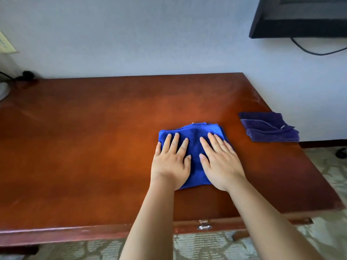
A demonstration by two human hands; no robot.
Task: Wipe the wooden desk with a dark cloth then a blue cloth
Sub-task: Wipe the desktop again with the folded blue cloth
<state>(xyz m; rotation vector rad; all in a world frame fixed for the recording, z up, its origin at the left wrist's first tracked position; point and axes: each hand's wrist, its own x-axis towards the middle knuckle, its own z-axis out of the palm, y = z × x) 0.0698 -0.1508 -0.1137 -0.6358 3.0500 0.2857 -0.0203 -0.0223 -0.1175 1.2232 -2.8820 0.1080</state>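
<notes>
A folded bright blue cloth (195, 158) lies on the reddish wooden desk (93, 147), right of centre. My left hand (171, 162) presses flat on the cloth's left part, fingers straight and spread. Beside it my right hand (220, 162) presses flat on the cloth's right part, fingers straight as well. A folded dark purple cloth (268, 129) sits apart at the desk's right edge, untouched.
A drawer with a metal handle (204, 224) is under the desk's front edge. A dark screen (300, 15) with a hanging cable is on the wall at upper right. A dark plug and cord (26, 75) are at the desk's back left corner. Patterned carpet lies below.
</notes>
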